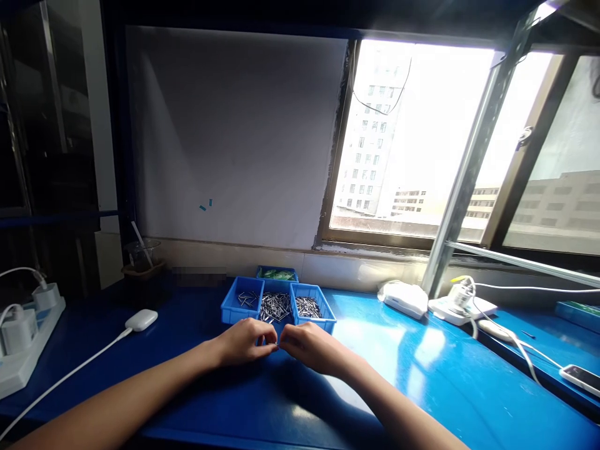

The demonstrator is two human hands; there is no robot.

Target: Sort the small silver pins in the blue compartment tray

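Note:
My left hand [250, 342] and my right hand [304, 344] meet fingertip to fingertip just in front of the blue bins. Both are closed in a pinch; whatever lies between the fingertips is too small to name. Behind my left hand stands a blue bin [229, 314] with a few dark metal pins [247, 300]. A heap of dark metal pins [275, 306] fills the middle, between the two side bins. Behind my right hand is another blue bin [328, 310] holding many small silvery metal pieces [308, 306].
A small blue bin [277, 269] with green contents sits at the back. To the left are a white charging case [141, 320] on a cable and a power strip [32, 350]. On the right are a white plastic-wrapped bundle [403, 297], another power strip [462, 306] and a phone [581, 378].

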